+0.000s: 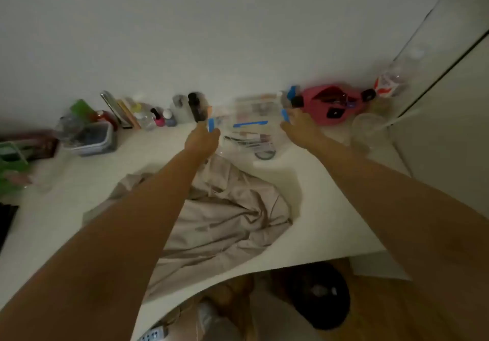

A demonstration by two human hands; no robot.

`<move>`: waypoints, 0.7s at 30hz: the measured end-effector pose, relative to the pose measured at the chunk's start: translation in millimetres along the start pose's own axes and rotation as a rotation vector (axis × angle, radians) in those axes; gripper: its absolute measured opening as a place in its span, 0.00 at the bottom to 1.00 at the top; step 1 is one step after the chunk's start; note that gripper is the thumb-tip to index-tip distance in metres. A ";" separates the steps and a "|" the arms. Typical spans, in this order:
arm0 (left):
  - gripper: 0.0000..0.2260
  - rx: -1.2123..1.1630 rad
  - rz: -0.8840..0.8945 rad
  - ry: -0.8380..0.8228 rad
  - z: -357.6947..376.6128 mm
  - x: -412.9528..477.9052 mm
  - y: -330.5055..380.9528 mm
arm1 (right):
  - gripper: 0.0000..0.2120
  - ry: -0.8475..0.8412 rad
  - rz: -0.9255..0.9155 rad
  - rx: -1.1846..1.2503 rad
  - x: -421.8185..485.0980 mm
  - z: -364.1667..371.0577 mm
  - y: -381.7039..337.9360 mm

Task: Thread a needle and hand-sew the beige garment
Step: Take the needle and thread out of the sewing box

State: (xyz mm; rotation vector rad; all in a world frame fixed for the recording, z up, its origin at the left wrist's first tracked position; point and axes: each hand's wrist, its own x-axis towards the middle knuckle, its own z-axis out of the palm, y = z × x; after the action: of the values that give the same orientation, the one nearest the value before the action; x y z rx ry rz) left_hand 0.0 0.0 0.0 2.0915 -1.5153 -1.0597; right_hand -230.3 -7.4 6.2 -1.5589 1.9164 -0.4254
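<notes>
The beige garment (222, 216) lies crumpled on the white table (325, 224), under my left forearm. Beyond it stands a clear plastic box (248, 126) with blue latches, holding small sewing items that are too blurred to name. My left hand (202, 138) grips the box's left end at a blue latch. My right hand (299, 126) grips its right end at the other blue latch. No needle or thread can be made out.
Along the wall stand small bottles (158, 118), a dark bottle (195, 106), a lidded container (90, 137) and a pink pouch (333, 104). A clear cup (370, 126) sits at the right. Below the table edge lie a black cap (320, 298) and a power strip (153, 334).
</notes>
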 end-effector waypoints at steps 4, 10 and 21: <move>0.18 0.011 -0.109 0.149 11.1 12.7 -5.0 | 0.19 -0.036 0.055 0.089 4.4 3.9 1.8; 0.14 0.097 -0.139 0.287 19.1 14.6 -17.7 | 0.15 -0.149 0.149 0.127 3.9 7.2 13.7; 0.14 0.183 -0.224 0.322 -11.6 -7.5 -60.1 | 0.16 -0.350 0.134 0.104 -14.5 39.2 -23.6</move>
State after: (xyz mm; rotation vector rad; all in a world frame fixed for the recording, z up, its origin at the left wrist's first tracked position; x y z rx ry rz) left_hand 47.0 27.4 -29.1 2.4621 -1.2837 -0.6280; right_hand -185.6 6.0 -5.2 -1.3291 1.6864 -0.1764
